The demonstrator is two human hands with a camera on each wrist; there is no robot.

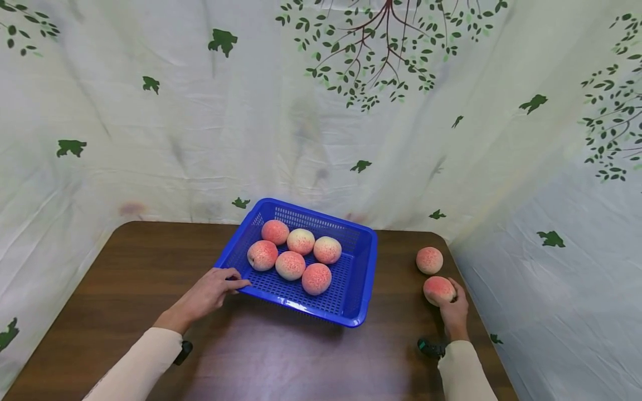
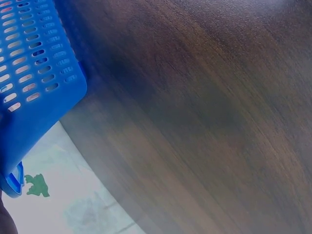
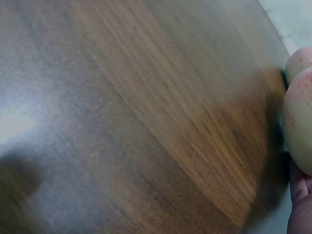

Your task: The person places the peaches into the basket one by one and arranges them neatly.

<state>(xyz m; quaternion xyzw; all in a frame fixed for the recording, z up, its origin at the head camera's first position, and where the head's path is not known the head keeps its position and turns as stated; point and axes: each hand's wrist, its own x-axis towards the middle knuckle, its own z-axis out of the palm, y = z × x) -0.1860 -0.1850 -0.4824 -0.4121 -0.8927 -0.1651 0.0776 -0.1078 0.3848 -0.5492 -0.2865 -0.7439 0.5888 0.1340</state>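
A blue plastic basket [image 1: 358, 278] with perforated walls holds several pink and cream peaches [image 1: 291, 265]. My left hand [image 1: 217, 288] grips its near left corner by the rim; the left wrist view catches the basket's slotted side [image 2: 53, 97] at its left edge. At the table's right side my right hand [image 1: 455, 312] holds a peach [image 1: 438, 291], fingers around its right side. Just behind that one, another peach [image 1: 429, 260] rests on the table. Both peaches appear at the right edge of the right wrist view, the held peach [image 3: 300, 122] in front.
The brown wooden table [image 1: 281, 356] has rounded far corners. A whitish cloth [image 1: 200, 139] printed with leaves and branches hangs behind it and along the sides. A dark band with a small device [image 1: 430, 348] is on the right wrist.
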